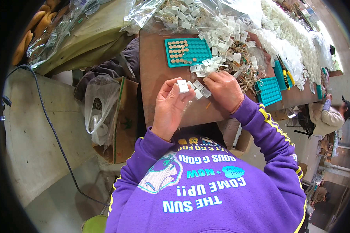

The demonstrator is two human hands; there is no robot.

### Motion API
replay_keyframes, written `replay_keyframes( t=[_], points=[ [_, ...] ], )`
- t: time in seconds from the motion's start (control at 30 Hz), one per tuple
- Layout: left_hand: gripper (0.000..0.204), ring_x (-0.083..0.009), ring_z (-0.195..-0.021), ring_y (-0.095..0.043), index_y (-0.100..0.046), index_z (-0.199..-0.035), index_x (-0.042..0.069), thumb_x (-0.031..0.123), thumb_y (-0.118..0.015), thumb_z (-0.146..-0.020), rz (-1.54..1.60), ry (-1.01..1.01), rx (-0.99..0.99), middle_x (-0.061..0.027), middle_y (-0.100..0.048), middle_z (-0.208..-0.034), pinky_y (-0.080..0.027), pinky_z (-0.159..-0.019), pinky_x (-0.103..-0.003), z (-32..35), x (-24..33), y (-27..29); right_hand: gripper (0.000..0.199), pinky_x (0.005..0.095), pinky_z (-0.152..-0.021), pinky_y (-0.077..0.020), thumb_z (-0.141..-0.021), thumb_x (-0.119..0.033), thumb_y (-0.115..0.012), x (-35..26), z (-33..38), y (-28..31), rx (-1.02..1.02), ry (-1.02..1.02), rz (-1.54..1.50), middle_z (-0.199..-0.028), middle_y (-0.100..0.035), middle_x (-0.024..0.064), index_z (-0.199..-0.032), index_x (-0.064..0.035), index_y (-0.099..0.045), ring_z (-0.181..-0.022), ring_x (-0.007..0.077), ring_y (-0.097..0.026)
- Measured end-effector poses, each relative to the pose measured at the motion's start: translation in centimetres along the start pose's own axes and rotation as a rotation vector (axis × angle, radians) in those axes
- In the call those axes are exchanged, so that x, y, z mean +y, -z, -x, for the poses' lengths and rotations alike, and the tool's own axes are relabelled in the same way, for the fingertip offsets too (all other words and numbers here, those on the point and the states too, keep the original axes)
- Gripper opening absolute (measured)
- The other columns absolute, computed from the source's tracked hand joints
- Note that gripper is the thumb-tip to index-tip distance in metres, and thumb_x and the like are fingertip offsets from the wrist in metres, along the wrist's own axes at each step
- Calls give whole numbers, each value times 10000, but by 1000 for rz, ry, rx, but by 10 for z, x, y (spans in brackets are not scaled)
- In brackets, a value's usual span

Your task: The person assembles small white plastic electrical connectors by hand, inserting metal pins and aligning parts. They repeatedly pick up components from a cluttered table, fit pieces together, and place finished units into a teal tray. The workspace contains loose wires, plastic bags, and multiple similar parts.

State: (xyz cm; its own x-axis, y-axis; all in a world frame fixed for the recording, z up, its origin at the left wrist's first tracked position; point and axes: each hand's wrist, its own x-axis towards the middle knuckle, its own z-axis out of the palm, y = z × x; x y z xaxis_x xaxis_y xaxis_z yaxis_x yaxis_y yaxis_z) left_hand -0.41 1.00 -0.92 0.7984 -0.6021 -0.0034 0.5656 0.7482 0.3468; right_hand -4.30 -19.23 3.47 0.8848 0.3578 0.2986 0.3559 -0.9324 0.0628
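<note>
My left hand (170, 105) is closed around a small white square plastic case (182, 86), held up between thumb and fingers above the table's near edge. My right hand (224, 90) rests to the right of it, fingers curled down at the near side of a heap of similar small white cases (221, 42). What its fingertips touch or hold is hidden. Between the two hands lie a few loose white cases (198, 94). Beyond them sits a teal tray (200, 47) with dimples, its left part filled with rows of small round beige discs (178, 47).
Thin wires or leads (243, 72) tangle among the heap. To the right lie a second teal tray (269, 91) and yellow-handled pliers (287, 79). A cardboard box (122, 124) with a plastic bag stands left of the table. Another person (326, 116) works at the far right.
</note>
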Motion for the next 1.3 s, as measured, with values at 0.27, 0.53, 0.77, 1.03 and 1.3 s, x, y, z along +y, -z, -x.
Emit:
replay_keyframes(
  t=[0.27, 0.53, 0.77, 1.03, 1.3],
  points=[
    [234, -228, -1060, -646, -554, -1173, 61, 227, -550, -1008, -13, -2, -19, -99, -651, -1060, -535, -946, -400, 1, 2, 0, 79, 347, -698, -526, -739, -75, -667, -3, -8, 12, 31, -131, -180, -797, -631, 109, -804, -34, -650, -751, 260, -658],
    [217, -237, -1085, -631, -552, -1156, 42, 196, -562, -1003, -23, 85, -2, -129, -641, -1088, -532, -938, -363, 0, 3, -13, 87, 236, -682, -540, -848, -20, -700, -25, -1, 35, 69, -568, -1135, -855, -712, 60, -919, 28, -716, -775, 89, -655],
    [220, -215, -1047, -633, -548, -1146, 24, 178, -581, -993, -48, 24, 64, -127, -639, -1073, -514, -962, -342, -3, -7, -21, 117, 251, -663, -528, -806, -2, -720, -36, 3, 32, 209, -519, -1063, -858, -710, 69, -922, 13, -710, -750, 124, -661],
    [266, -209, -1021, -647, -566, -1172, 3, 184, -604, -980, -81, 113, 57, -112, -650, -1077, -531, -937, -363, -9, -9, -20, 106, 287, -661, -524, -777, 16, -713, -34, 2, 36, 369, -551, -938, -808, -674, 85, -875, -8, -679, -713, 187, -653],
    [279, -184, -1004, -655, -562, -1191, -7, 191, -573, -996, -173, 123, 26, -103, -656, -1087, -554, -910, -368, -9, -8, -12, 93, 305, -647, -528, -791, 2, -697, -34, -14, 36, 312, -371, -775, -811, -657, 87, -868, -28, -655, -717, 230, -658]
  ],
)
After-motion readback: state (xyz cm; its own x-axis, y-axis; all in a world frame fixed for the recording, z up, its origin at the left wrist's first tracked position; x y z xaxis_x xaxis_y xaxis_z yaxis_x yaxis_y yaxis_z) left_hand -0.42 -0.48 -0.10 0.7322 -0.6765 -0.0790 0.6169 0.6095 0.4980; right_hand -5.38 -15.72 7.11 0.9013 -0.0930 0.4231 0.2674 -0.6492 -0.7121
